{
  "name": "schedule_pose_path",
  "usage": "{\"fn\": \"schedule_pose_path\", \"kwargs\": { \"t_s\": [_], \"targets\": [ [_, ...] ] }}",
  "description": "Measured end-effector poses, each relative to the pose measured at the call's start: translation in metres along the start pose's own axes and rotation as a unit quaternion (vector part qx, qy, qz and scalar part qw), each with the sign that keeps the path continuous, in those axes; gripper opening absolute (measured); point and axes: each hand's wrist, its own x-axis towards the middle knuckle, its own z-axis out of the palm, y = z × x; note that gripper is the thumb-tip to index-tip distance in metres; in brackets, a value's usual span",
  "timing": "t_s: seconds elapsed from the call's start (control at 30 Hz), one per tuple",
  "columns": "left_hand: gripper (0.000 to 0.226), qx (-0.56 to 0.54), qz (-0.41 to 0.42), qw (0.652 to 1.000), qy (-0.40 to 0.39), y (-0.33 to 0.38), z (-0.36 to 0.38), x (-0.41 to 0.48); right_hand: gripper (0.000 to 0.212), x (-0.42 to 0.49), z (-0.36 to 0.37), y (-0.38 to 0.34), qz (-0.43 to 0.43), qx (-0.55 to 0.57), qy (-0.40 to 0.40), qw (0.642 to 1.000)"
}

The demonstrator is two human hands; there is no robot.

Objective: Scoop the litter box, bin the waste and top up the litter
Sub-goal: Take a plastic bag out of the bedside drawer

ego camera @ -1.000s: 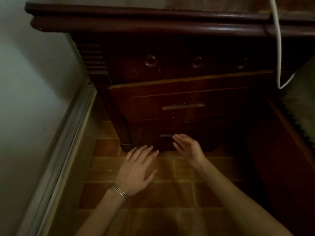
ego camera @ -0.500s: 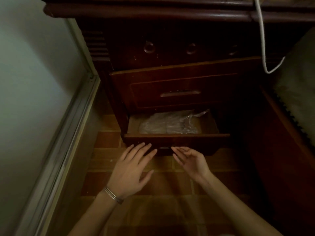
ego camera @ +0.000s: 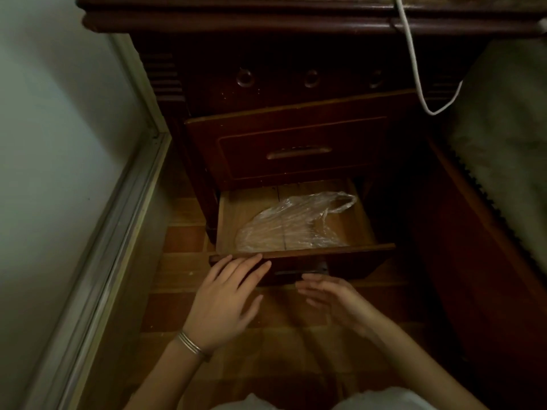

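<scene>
plastic bag (ego camera: 293, 229): near edge hidden behind drawer front (ego camera: 361, 263); contents not discernible. right hand (ego camera: 337, 303): fingertips motion-blurred. white cable (ego camera: 412, 54): cut off at top edge, far end hidden.

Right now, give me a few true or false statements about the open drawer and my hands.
The bottom drawer stands open. True.
A clear plastic bag lies inside it. True.
The right hand grips the bag. False: it hovers open before the drawer front, holding nothing.
The right wrist wears bracelets. False: the bracelets are on the left wrist.
Fingers of the left hand touch the drawer front. True.
</scene>
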Motion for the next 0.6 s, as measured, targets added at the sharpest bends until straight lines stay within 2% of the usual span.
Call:
{"fn": "schedule_pose_path", "kwargs": {
  "t_s": [0.07, 0.13, 0.27, 0.3, 0.37, 0.43, 0.6],
  "targets": [
    [0.050, 0.008, 0.006, 1.000, 0.024, -0.003, -0.004, 0.007, 0.031, -0.021, 0.002, -0.020, -0.012, -0.121, -0.066, 0.990],
    [0.048, 0.009, 0.002, 0.999, 0.049, -0.007, -0.009, 0.016, 0.034, -0.038, 0.007, -0.047, -0.067, -0.177, -0.109, 0.976],
    [0.049, 0.002, -0.019, 0.998, 0.060, -0.014, -0.012, 0.036, 0.039, -0.029, 0.017, -0.094, -0.183, -0.286, -0.066, 0.938],
    [0.049, 0.001, -0.024, 0.998, 0.054, -0.016, -0.011, 0.040, 0.040, -0.017, 0.016, -0.102, -0.208, -0.327, -0.047, 0.921],
    [0.051, -0.002, -0.028, 0.999, 0.035, -0.019, -0.008, 0.049, 0.044, 0.013, 0.011, -0.112, -0.238, -0.447, -0.010, 0.862],
    [0.052, -0.006, -0.030, 0.999, 0.016, -0.021, -0.003, 0.054, 0.057, 0.045, 0.004, -0.116, -0.221, -0.553, 0.003, 0.803],
    [0.051, -0.028, -0.037, 0.999, 0.007, -0.024, 0.007, 0.057, 0.084, 0.112, -0.010, -0.106, -0.162, -0.671, -0.042, 0.722]
  ]
}}
